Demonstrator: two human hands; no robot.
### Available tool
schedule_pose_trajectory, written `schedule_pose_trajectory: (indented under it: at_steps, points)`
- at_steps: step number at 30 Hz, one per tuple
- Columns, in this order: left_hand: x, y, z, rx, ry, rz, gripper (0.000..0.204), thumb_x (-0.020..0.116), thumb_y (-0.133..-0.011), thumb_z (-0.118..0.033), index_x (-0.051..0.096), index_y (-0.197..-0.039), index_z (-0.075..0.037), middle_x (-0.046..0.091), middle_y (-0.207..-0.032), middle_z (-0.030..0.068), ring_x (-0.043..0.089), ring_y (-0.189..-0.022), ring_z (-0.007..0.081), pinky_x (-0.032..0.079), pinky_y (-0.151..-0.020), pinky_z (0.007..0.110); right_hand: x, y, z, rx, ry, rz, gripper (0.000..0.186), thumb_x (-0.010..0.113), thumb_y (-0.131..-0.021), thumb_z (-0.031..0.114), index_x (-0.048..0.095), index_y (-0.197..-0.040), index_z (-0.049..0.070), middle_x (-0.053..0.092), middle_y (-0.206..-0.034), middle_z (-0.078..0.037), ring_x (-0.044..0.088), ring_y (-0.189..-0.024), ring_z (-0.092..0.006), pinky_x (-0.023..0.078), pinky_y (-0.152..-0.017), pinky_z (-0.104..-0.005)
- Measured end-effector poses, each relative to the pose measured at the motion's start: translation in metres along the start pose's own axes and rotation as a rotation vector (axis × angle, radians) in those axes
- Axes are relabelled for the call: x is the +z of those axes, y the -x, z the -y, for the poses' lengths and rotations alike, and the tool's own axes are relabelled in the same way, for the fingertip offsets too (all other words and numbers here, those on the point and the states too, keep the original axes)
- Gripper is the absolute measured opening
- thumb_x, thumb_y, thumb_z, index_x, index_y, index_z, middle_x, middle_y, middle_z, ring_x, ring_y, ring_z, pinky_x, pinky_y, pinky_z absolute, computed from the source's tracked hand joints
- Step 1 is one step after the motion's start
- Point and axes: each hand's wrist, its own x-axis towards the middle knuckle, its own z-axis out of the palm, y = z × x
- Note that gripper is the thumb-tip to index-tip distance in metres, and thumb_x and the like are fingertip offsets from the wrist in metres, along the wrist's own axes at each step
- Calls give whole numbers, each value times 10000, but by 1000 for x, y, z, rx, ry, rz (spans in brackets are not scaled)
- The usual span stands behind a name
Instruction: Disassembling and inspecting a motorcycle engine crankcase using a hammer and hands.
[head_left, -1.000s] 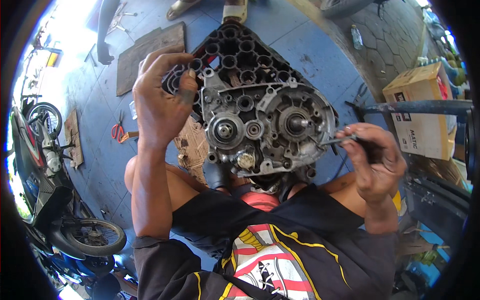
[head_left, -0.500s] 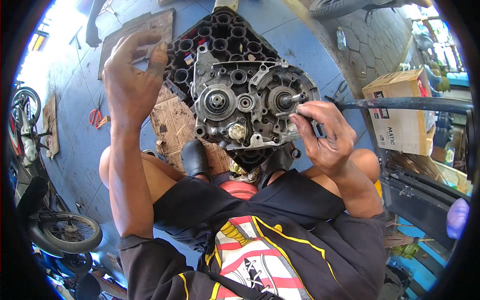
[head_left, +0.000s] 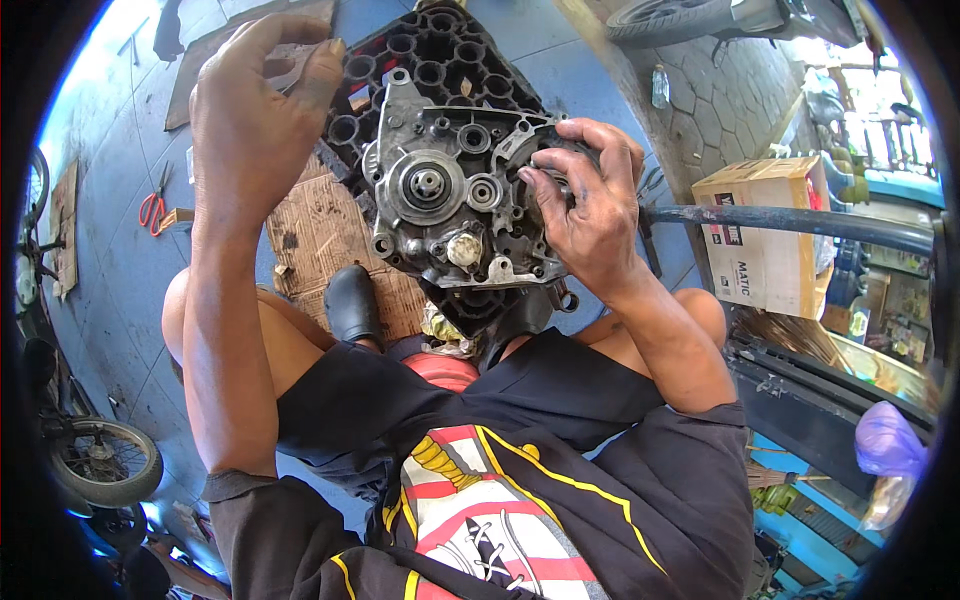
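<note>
An aluminium engine crankcase half (head_left: pixel 430 240) with round bearings and a splined shaft end lies on a black, greasy crate of round cells (head_left: pixel 430 75). My right hand (head_left: pixel 595 205) reaches over the case's right side. Its thumb and a fingertip come close together in a pinch, the forefinger stretched above them. Whatever sits between those tips is hidden, as is the bearing behind the hand. Raised at the upper left, beside the crate, my left hand (head_left: pixel 250 120) is empty, thumb and curled fingers apart. A pale, grease-smeared round part (head_left: pixel 463 250) shows low on the case.
Cardboard (head_left: pixel 320 240) covers the floor under the crate. Red-handled scissors (head_left: pixel 153 210) lie at the left, motorcycle wheels (head_left: pixel 105 462) farther down. To the right, a dark metal bar (head_left: pixel 790 220) crosses before a cardboard box (head_left: pixel 765 235). A plastic bottle (head_left: pixel 660 86) stands beyond.
My right hand has moved up and left over the case's right side; the thin metal pin earlier in its fingers no longer shows. The whole view has shifted slightly. My left hand keeps its pose.
</note>
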Motion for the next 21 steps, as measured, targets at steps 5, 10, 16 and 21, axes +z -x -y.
schedule_pose_trajectory:
  at_steps: [5,10,16,21]
  points:
    - [4,-1,-2,-11,64,6,235,701,-876,-161,702,-1072,-31,713,-952,75,668,-854,141,516,-778,294,2,0,-2,20,52,-22,206,780,-727,86,678,-905,65,561,-1141,-71,495,-1116,-278,350,-952,-404]
    - [-2,2,2,-1,16,0,229,700,-877,-150,700,-1070,-27,706,-954,76,666,-850,144,517,-771,287,0,3,-4,-20,91,11,209,781,-715,75,685,-900,68,577,-1087,-52,509,-1103,-271,351,-946,-400]
    - [1,2,-4,-10,2,31,218,701,-878,-148,699,-1053,-18,702,-954,78,661,-833,144,516,-763,284,-5,5,-4,-184,74,70,244,775,-688,76,693,-918,83,581,-1138,-55,503,-1115,-274,339,-966,-402]
    - [5,3,-8,14,39,74,267,701,-835,-219,698,-1027,-33,698,-934,122,660,-761,213,496,-667,320,-24,1,-10,-45,-23,65,246,706,-693,49,692,-936,83,566,-1196,-82,473,-1153,-289,318,-981,-413]
